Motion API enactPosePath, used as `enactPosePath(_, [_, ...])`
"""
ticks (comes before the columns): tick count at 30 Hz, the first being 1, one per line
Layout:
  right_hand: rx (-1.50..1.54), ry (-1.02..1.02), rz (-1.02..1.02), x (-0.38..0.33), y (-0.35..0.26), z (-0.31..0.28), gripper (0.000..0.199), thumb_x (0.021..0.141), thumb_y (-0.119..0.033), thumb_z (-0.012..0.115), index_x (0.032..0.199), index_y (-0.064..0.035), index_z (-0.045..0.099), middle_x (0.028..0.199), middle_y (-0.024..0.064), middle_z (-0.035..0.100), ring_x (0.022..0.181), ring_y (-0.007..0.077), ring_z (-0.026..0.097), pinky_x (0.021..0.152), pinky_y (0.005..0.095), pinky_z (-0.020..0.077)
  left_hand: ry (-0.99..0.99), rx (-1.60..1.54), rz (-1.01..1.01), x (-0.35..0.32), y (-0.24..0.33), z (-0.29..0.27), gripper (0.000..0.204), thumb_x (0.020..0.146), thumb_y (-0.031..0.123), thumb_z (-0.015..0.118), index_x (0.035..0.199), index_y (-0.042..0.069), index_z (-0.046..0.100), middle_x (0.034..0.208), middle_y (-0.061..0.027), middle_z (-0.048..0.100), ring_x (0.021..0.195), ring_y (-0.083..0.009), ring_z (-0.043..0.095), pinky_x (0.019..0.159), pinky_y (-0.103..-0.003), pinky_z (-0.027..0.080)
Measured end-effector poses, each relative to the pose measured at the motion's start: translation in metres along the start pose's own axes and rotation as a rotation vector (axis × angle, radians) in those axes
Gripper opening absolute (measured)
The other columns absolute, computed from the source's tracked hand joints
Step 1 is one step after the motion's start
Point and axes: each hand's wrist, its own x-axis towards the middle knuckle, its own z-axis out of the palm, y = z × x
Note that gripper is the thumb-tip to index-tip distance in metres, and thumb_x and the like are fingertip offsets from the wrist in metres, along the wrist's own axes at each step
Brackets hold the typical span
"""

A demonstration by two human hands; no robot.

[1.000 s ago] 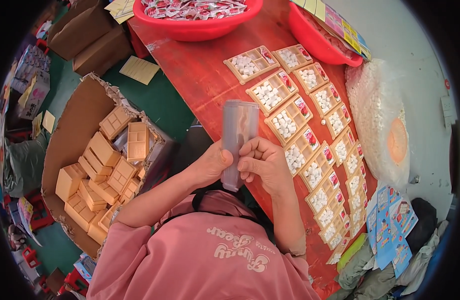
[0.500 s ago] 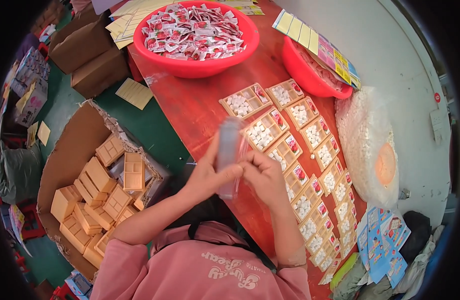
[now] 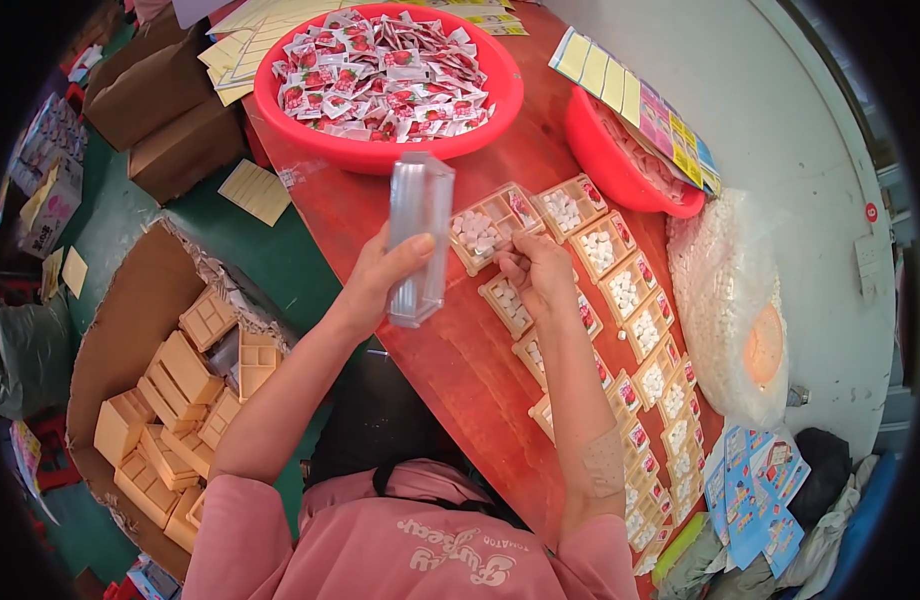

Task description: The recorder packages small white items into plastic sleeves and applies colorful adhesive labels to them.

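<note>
My left hand grips a stack of clear plastic pieces, tilted upright over the table's near edge. The thumb lies across the front of the stack. Beside it, my right hand has its fingers curled together at the near right edge of a tan compartment tray. Whatever those fingers hold, if anything, cannot be made out. White cube-like pieces fill one compartment of this tray, and a strawberry-print sachet sits in another. My right forearm hides part of the tray rows behind it.
Rows of filled trays run down the red table. A red basin of sachets stands at the back, a second basin right of it. Tan trays fill a cardboard box at left. A large plastic bag leans right.
My left hand has moved left with the clear stack. My right hand has left the stack and reached up to the far tray. Trays in the near row sit differently.
</note>
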Motion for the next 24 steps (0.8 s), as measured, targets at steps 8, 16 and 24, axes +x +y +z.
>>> enactPosePath(8, [-0.498, 0.091, -0.027, -0.012, -0.014, -0.012, 0.016, 0.086, -0.012, 0.051, 0.083, 0.0033, 0.056, 0.073, 0.0107, 0.06, 0.056, 0.0149, 0.06, 0.041, 0.0225, 0.0452, -0.044, 0.082, -0.091, 0.018, 0.003, 0.009, 0.071, 0.077, 0.047, 0.059, 0.125, -0.001, 0.036, 0.095, -0.0088, 0.052, 0.084, -0.0145, 0.054, 0.07, -0.028, 0.045])
enactPosePath(16, [-1.573, -0.063, -1.084, 0.037, -0.025, 0.011, 0.045, 0.086, -0.039, 0.051, 0.116, -0.0055, 0.05, 0.123, 0.0194, 0.047, 0.115, 0.0338, 0.044, 0.093, 0.0427, 0.0374, 0.004, 0.055, -0.1, 0.015, -0.001, 0.0, 0.068, 0.078, 0.046, 0.058, 0.124, -0.001, 0.039, 0.1, -0.0088, 0.052, 0.091, -0.015, 0.051, 0.074, -0.028, 0.043])
enactPosePath(24, [-1.847, -0.279, -0.719, 0.052, -0.02, 0.004, 0.058, 0.088, -0.054, 0.035, 0.131, -0.0166, 0.038, 0.139, 0.0192, 0.027, 0.131, 0.0349, 0.023, 0.105, 0.0466, 0.0213, 0.036, 0.067, -0.129, 0.008, -0.007, -0.008, 0.072, 0.078, 0.048, 0.058, 0.126, -0.001, 0.038, 0.108, -0.0096, 0.049, 0.097, -0.0158, 0.047, 0.083, -0.029, 0.038])
